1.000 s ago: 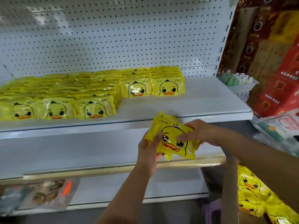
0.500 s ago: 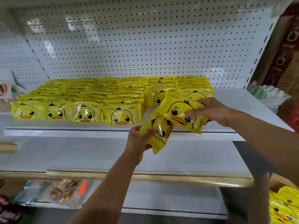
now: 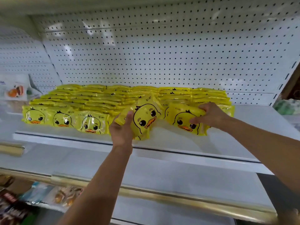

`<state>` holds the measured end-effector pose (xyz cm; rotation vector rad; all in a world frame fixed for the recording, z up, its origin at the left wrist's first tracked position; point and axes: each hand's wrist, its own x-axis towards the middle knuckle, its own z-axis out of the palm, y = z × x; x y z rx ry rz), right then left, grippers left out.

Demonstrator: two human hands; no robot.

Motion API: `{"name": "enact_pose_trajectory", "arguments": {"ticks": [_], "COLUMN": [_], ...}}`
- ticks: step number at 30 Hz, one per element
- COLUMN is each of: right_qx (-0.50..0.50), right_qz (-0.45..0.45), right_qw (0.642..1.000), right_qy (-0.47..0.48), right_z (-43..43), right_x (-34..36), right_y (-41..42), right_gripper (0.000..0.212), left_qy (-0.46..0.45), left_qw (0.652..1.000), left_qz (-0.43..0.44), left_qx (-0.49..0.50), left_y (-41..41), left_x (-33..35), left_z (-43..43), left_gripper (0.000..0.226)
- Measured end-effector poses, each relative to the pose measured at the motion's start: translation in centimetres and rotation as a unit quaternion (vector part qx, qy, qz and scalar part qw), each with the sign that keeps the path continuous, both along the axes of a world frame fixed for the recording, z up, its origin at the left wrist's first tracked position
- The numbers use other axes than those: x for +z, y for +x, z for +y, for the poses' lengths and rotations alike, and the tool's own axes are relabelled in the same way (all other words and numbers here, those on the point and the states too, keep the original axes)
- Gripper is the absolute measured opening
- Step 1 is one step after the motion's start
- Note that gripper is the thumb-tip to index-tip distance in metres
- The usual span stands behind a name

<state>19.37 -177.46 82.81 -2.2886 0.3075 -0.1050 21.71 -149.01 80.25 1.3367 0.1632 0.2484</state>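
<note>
1. I see the left hand (image 3: 121,129) at frame centre, thumb and fingers pinching a glossy yellow packet (image 3: 144,120) with a cartoon duck face and orange bill, held tilted.
2. The right hand (image 3: 211,116), centre right, curls its fingers over a second duck packet (image 3: 186,122) standing on the white shelf (image 3: 162,141).
3. Both packets are in front of the stacked matching rows (image 3: 97,101).

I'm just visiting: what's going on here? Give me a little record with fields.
Place: white shelf with pegboard back
Stock: yellow duck packets stacked in rows on the shelf
Left: left hand grips a tilted duck packet at the shelf front
Right: right hand grips a second duck packet, to its right
Work: probably stocking the shelf
</note>
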Motion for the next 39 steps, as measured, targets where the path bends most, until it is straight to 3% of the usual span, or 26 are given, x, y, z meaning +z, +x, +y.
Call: {"name": "enact_pose_trajectory", "arguments": {"ticks": [4, 7, 11, 17, 22, 23, 25, 27, 29, 30, 32, 36, 39], "right_qx": [0.053, 0.056, 0.043, 0.024, 0.011, 0.007, -0.017, -0.035, -0.015, 0.004, 0.037, -0.002, -0.025], "right_qz": [0.015, 0.02, -0.009, -0.074, -0.078, -0.08, -0.151, -0.24, -0.222, -0.19, -0.145, -0.19, -0.202], "right_qw": [0.996, 0.991, 0.974, 0.945, 0.917, 0.915, 0.929, 0.959, 0.969, 0.965, 0.963, 0.946, 0.935], "right_qy": [-0.07, -0.122, -0.224, -0.318, -0.39, -0.395, -0.337, -0.144, 0.108, 0.18, 0.226, 0.261, 0.292], "right_z": [1.1, 1.6, 2.3, 2.8, 2.4, 2.4, 2.3, 2.3, 2.3, 2.3, 2.3, 1.0, -1.3], "right_x": [-1.6, -2.2, -2.4, -2.9, -3.3, -3.2, -2.9, -2.1, -1.0, -0.5, 0.0, -0.2, -1.2], "right_y": [3.1, 5.2, 6.7, 7.5, 7.7, 7.6, 7.1, 6.2, 5.1, 4.7, 3.4, 1.4, -0.3], "right_gripper": [0.038, 0.039, 0.042, 0.054, 0.057, 0.055, 0.041, 0.022, 0.039, 0.052, 0.069, 0.046, 0.048], "left_qy": [0.012, 0.0, 0.028, 0.025, 0.007, 0.007, 0.005, 0.013, 0.026, 0.038, 0.071, 0.159, 0.113], "left_qw": [1.0, 1.0, 0.999, 0.999, 0.999, 0.999, 0.999, 0.999, 0.998, 0.997, 0.995, 0.98, 0.981], "left_qz": [-0.01, 0.004, 0.018, 0.033, 0.032, 0.032, 0.038, 0.039, 0.038, 0.038, 0.022, -0.056, -0.029], "left_qx": [0.015, 0.013, 0.032, 0.016, -0.017, -0.023, -0.023, -0.035, -0.051, -0.052, -0.065, -0.101, -0.158], "left_y": [1.8, 2.6, 3.2, 4.0, 3.6, 3.7, 3.5, 3.1, 2.6, 2.0, 1.9, 1.0, 0.4], "left_x": [1.5, 2.1, 2.4, 1.9, 2.0, 1.9, 2.0, 2.0, 2.0, 2.4, 2.1, 1.4, 0.7], "left_z": [-0.9, -1.5, -2.0, -2.1, -2.5, -2.5, -2.8, -3.1, -4.0, -4.6, -5.9, -8.5, -10.7], "left_gripper": [0.026, 0.029, 0.057, 0.046, 0.099, 0.1, 0.074, 0.055, 0.06, 0.061, 0.036, 0.048, 0.038]}}
